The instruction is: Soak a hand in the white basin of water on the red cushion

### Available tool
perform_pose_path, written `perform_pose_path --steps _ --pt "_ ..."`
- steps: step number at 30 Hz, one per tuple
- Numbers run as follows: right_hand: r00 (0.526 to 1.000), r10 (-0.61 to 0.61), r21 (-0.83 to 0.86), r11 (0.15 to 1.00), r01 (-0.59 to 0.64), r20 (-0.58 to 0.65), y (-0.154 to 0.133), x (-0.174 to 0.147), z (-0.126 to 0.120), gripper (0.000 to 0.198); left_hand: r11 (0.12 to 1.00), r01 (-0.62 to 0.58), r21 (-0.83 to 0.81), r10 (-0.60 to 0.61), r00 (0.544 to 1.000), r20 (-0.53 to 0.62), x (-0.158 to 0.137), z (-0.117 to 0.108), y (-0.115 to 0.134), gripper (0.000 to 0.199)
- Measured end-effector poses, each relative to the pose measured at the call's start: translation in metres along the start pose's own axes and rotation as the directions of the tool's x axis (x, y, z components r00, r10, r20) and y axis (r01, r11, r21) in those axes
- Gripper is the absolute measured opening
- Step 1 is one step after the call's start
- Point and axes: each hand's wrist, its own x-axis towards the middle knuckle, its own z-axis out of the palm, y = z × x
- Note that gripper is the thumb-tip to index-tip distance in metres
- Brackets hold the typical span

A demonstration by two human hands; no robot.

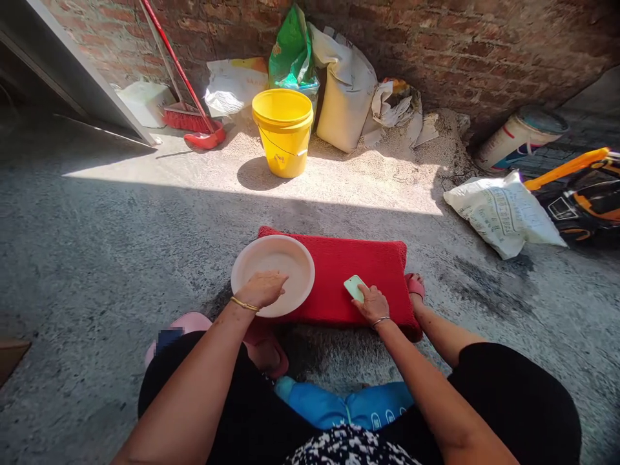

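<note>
A pale pink basin rests on the left end of a low, red cloth-covered bench. Over the basin is my left hand, a gold bracelet at its wrist, with fingers stretched out and nothing visible in them. Near the bench's right end, my right hand is closed on a pale green rounded bar at or just above the red cloth. Whether the bar is soap or some other flat object cannot be made out.
Behind the bench stands a yellow bucket. Sacks and spilled grain line the brick wall, with a red broom and dustpan left of them. At right lie a white bag and an orange-black machine.
</note>
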Motion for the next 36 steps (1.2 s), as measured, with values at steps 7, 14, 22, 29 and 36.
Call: perform_pose_path --steps 7,14,22,29,36 --pt "0.974 -0.224 -0.017 0.974 0.224 0.040 -0.073 -0.001 0.001 0.056 1.000 0.004 -0.006 -0.004 1.000 0.009 0.001 0.002 -0.003 0.040" --pt "0.954 0.279 -0.102 0.958 -0.268 0.107 0.089 0.001 -0.001 0.056 1.000 0.014 -0.016 -0.014 0.999 -0.035 -0.006 -0.002 -0.002 0.038" --pt "0.963 0.266 -0.068 0.962 -0.264 0.028 0.075 0.000 -0.015 0.058 1.000 0.008 -0.028 -0.009 0.999 -0.033 -0.007 -0.001 -0.001 0.038" --pt "0.994 -0.113 -0.038 0.993 0.113 0.012 -0.036 0.019 0.000 0.056 0.997 0.069 -0.046 -0.067 0.997 0.034 0.003 0.002 -0.004 0.041" --pt "0.971 0.220 -0.128 0.970 -0.206 0.098 0.097 0.016 -0.008 0.054 0.998 0.057 -0.025 -0.056 0.998 0.027 0.006 0.002 -0.001 0.042"
